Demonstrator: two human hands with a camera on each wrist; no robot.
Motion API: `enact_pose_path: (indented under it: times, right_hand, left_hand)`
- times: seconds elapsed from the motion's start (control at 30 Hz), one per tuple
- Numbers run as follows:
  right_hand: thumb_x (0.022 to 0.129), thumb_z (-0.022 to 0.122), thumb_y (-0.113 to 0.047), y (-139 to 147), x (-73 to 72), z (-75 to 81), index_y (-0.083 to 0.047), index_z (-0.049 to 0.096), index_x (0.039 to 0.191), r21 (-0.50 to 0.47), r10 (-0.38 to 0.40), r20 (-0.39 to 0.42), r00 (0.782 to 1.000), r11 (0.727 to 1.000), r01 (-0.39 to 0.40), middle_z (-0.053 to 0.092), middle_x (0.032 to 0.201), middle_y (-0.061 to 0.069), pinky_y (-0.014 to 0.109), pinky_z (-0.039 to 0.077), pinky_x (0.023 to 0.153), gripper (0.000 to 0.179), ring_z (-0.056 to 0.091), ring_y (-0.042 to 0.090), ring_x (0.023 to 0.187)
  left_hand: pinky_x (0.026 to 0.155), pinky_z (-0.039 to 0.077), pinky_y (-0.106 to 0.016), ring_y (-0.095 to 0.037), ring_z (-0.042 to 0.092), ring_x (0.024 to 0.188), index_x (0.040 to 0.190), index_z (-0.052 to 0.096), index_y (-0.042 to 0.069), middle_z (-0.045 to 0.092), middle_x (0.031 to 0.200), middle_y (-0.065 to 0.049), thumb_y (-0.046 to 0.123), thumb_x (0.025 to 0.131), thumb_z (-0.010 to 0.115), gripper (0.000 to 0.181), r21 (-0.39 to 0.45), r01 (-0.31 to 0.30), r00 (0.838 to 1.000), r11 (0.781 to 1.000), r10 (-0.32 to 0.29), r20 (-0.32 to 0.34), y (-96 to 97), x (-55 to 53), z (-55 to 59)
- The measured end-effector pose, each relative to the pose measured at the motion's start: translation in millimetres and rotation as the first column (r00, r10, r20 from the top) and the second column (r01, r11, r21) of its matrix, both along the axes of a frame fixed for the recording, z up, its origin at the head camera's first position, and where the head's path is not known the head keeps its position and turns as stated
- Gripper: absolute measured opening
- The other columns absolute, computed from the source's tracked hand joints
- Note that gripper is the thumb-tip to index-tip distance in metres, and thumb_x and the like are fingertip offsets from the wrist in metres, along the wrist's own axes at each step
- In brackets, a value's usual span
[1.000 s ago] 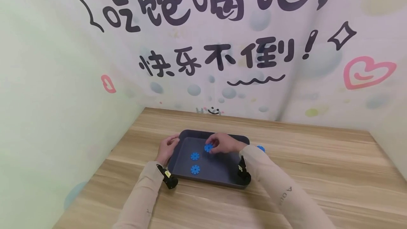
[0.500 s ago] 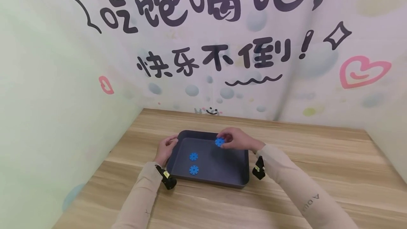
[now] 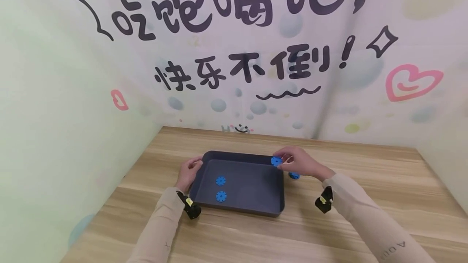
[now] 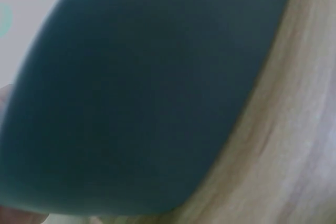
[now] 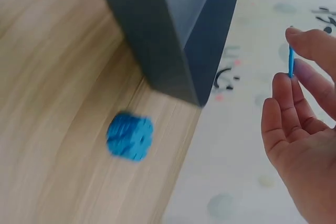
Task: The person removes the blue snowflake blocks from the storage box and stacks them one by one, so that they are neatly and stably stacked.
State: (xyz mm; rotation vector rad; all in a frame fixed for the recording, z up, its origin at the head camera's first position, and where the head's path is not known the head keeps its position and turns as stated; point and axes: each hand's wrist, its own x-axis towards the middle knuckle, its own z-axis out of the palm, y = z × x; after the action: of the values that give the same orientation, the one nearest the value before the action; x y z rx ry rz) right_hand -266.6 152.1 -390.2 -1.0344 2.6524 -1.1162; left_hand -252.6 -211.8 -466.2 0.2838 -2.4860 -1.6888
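Observation:
My right hand (image 3: 301, 162) pinches a blue notched plastic disc (image 3: 276, 161) between thumb and fingertips, over the back right corner of the dark tray (image 3: 252, 188). In the right wrist view that held disc (image 5: 291, 61) appears edge-on. Two similar discs, a rear one (image 3: 220, 181) and a front one (image 3: 221, 196), lie flat on the left part of the tray floor. At the tray's left edge my left hand (image 3: 188, 173) grips the rim; the tray wall (image 4: 147, 87) hides most of its fingers in the left wrist view.
Just right of the tray, a short stack of blue discs (image 5: 128, 136) stands on the wooden table (image 3: 351, 198), partly under my right hand in the head view. A printed cloth wall (image 3: 234, 104) rises behind the table's back edge.
My right hand has carried the disc up and to the right, from over the middle of the tray to its back right corner. The left hand stays on the rim.

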Motion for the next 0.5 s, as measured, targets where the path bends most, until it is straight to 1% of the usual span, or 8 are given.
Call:
enact_pose_path:
  times: [0.13,0.27,0.37,0.5]
  right_hand:
    - [0.078,0.066,-0.011,17,0.8,-7.0,0.005,0.057,0.110,-0.016,-0.049,0.003,0.999,0.999,0.049,0.060,0.099,0.013,0.035,0.049,0.071,0.037,0.057,0.021,0.081]
    - [0.078,0.066,-0.012,31,2.2,-19.2,0.006,0.057,0.109,-0.031,-0.118,0.005,0.993,0.992,0.118,0.059,0.095,0.013,0.036,0.048,0.071,0.037,0.056,0.021,0.080]
    - [0.078,0.066,-0.010,40,3.7,-31.1,0.006,0.058,0.107,-0.038,-0.178,0.021,0.984,0.983,0.178,0.060,0.092,0.012,0.035,0.047,0.070,0.034,0.056,0.021,0.079]
    - [0.077,0.067,-0.008,47,2.9,-45.2,0.006,0.059,0.104,-0.046,-0.238,0.045,0.970,0.970,0.240,0.060,0.091,0.013,0.030,0.047,0.066,0.032,0.056,0.021,0.077]
  left_hand:
    - [0.074,0.043,-0.033,-0.025,0.053,0.092,0.116,0.056,0.002,0.058,0.105,-0.017,0.017,0.088,0.054,0.032,0.001,-0.007,1.000,1.000,0.007,0.003,-1.0,0.4,0.4]
    - [0.074,0.043,-0.033,-0.025,0.053,0.091,0.116,0.057,0.002,0.058,0.104,-0.017,0.017,0.088,0.054,0.032,-0.004,-0.009,1.000,1.000,0.009,0.005,-0.8,0.4,0.4]
    - [0.074,0.043,-0.033,-0.025,0.053,0.090,0.116,0.057,0.003,0.058,0.104,-0.016,0.017,0.088,0.054,0.032,-0.010,-0.005,1.000,1.000,0.005,0.002,-0.7,0.1,-0.2]
    - [0.074,0.043,-0.034,-0.025,0.052,0.091,0.117,0.057,0.004,0.058,0.105,-0.015,0.017,0.088,0.053,0.031,-0.015,-0.001,1.000,1.000,0.001,0.001,-1.9,0.2,-1.0]
